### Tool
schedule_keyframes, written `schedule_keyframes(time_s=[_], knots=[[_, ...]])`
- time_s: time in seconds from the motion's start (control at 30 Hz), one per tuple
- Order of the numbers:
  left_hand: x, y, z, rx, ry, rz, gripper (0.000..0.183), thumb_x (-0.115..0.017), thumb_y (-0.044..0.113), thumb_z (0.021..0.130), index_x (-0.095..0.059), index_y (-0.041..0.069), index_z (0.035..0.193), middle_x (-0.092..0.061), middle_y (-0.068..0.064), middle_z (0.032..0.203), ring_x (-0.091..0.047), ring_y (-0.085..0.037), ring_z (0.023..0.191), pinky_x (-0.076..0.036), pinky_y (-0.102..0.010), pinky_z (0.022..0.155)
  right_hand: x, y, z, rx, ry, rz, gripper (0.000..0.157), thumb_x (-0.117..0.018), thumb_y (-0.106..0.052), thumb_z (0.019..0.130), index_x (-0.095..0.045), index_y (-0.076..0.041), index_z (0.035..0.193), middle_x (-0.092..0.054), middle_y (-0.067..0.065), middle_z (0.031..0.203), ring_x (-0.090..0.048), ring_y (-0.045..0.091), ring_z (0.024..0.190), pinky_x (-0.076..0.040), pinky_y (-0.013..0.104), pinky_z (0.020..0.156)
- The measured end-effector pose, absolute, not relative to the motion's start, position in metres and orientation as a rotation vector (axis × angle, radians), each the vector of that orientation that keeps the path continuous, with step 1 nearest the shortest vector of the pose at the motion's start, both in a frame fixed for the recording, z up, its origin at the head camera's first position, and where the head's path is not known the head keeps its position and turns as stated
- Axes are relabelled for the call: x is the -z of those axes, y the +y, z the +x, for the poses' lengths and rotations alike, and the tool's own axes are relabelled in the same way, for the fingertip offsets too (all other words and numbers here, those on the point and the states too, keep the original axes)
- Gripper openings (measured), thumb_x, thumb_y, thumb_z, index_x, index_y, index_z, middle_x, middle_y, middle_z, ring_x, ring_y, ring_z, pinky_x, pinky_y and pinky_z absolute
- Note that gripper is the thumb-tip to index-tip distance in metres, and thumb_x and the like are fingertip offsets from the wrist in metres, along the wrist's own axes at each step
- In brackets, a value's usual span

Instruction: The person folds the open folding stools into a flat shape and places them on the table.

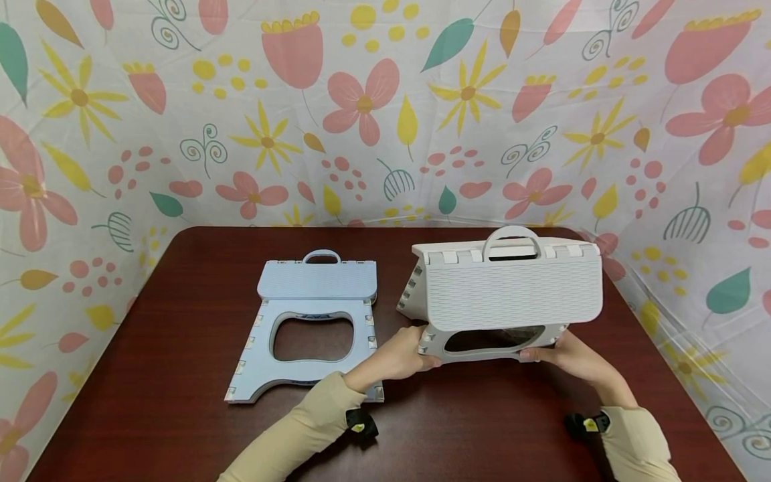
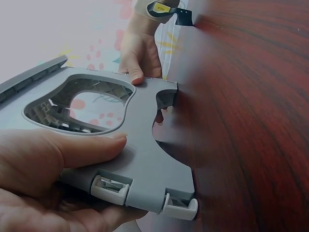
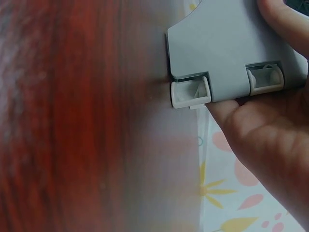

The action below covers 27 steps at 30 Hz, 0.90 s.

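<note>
Right of blue folding stool, white folding stool was side-gripped by left hand and right hand, likely for balance.

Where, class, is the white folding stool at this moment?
In the head view, the white folding stool is at the right side of the table, gripped by the left hand and the right hand, right of the pale blue stool.

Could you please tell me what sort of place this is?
Probably an indoor corner prepared for filming: flower-printed cloth hangs behind and beside a dark table, where a white folding stool is held near a light-blue folding stool.
</note>
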<state>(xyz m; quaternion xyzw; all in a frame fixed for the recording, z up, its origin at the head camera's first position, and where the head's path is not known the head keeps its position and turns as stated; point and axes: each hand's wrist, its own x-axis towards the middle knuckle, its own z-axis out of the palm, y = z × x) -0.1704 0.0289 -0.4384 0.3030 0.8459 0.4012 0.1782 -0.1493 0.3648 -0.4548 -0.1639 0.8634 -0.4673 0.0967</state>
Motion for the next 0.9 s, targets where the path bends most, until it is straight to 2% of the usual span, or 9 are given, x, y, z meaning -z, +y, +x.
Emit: schedule_keyframes(time_s=[0.23,0.5,0.67,0.9], knots=[[0.4392,0.0289,-0.1709,-1.132,2.385,0.848,0.049,-0.070,0.020,0.081,-0.051,0.013,0.126,-0.067,-0.006,0.103,-0.064,-0.011,0.087,-0.048,-0.020,0.069,0.4544,0.3650,-0.1498,1.387,2.543,-0.504,0.042,-0.067,-0.009,0.082,-0.044,-0.010,0.117,-0.056,0.001,0.081,-0.053,0.009,0.062,-0.042,0.031,0.055],[0.4389,0.0283,-0.1714,-1.123,2.382,0.844,0.048,-0.069,0.021,0.081,-0.052,0.013,0.125,-0.067,-0.005,0.099,-0.062,-0.009,0.082,-0.047,-0.019,0.067,0.4539,0.3645,-0.1499,1.402,2.524,-0.489,0.043,-0.066,-0.008,0.082,-0.043,-0.014,0.119,-0.057,-0.001,0.082,-0.054,0.010,0.063,-0.043,0.032,0.055],[0.4385,0.0280,-0.1717,-1.132,2.378,0.842,0.046,-0.069,0.020,0.081,-0.053,0.012,0.124,-0.067,-0.004,0.095,-0.060,-0.006,0.077,-0.046,-0.018,0.065,0.4534,0.3637,-0.1496,1.406,2.519,-0.474,0.046,-0.066,-0.009,0.083,-0.042,-0.019,0.121,-0.057,-0.007,0.087,-0.055,0.008,0.066,-0.043,0.032,0.057],[0.4394,0.0279,-0.1721,-1.152,2.359,0.836,0.048,-0.069,0.020,0.082,-0.052,0.013,0.126,-0.068,-0.003,0.094,-0.059,-0.004,0.075,-0.045,-0.018,0.064,0.4539,0.3634,-0.1497,1.416,2.508,-0.460,0.046,-0.065,-0.009,0.083,-0.042,-0.019,0.121,-0.058,-0.008,0.089,-0.056,0.008,0.068,-0.045,0.032,0.058]])
